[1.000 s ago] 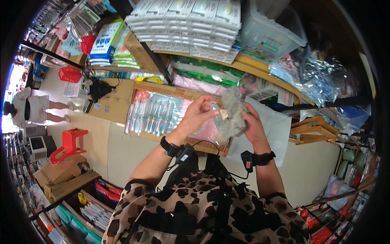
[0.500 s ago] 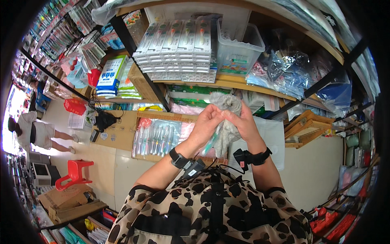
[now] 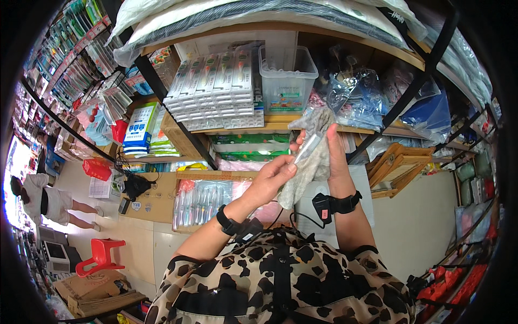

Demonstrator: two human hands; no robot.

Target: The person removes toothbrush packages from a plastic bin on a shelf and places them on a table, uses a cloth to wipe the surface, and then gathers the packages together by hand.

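A crumpled grey cloth [image 3: 312, 174] hangs in front of me, held by my right hand [image 3: 338, 154], its fingers wrapped round behind the cloth and their tips showing at the far left edge. Across the cloth lies a slim toothbrush [image 3: 308, 146] in what looks like a clear sleeve, tilted up to the right. My left hand [image 3: 273, 176] is closed, thumb and fingers pinching the near end of the toothbrush. The cloth partly covers my right fingers.
Below the hands, an open carton [image 3: 180, 208] holds several bagged toothbrushes [image 3: 202, 201]. The shelf ahead carries stacked toothbrush boxes [image 3: 213, 89], a clear plastic bin [image 3: 288, 78] and bagged clothing [image 3: 356, 94]. A red stool [image 3: 102, 256] and a person [image 3: 46, 200] are at left.
My left hand has shifted lower and away from my right thumb. The toothbrush, hanging below my hands before, now lies against the cloth. The cloth's top has moved right, and my view has tilted up.
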